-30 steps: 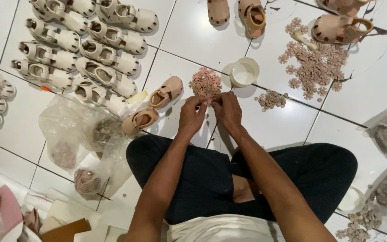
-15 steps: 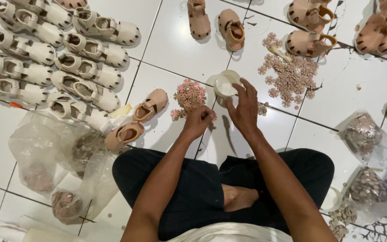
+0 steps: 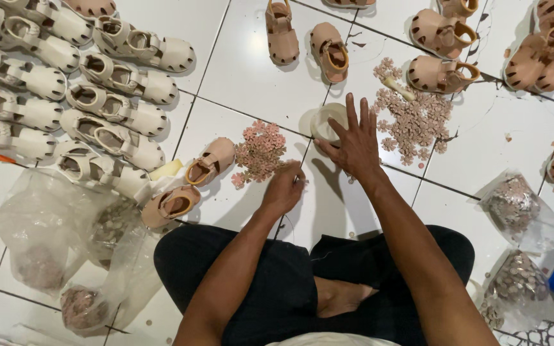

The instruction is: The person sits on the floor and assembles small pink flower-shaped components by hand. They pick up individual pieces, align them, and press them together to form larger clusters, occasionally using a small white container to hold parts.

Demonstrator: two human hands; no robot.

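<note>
On the white tiled floor (image 3: 258,83), before a seated person's crossed legs:

Left hand (image 3: 283,190) — fingers curled and pinched together at the near edge of a small pile of pink flower pieces (image 3: 261,152); something small seems nipped in the grip, though what exactly cannot be told. The pile lies just ahead and slightly left of this hand, touching or nearly touching the fingertips.

Right hand (image 3: 356,144) — flat, fingers spread, nothing held; fingertips rest at the rim of a small white cup (image 3: 326,120), which sits just left of and beyond the hand.

Nearest hand to the pink pile: the left.

Surroundings — a larger scatter of paler flower pieces (image 3: 415,118) right of the cup; two tan sandals (image 3: 193,182) left of the pink pile; rows of cream sandals (image 3: 78,96) far left; more tan sandals (image 3: 444,54) along the top; clear bags (image 3: 52,237) of pieces at both sides.
</note>
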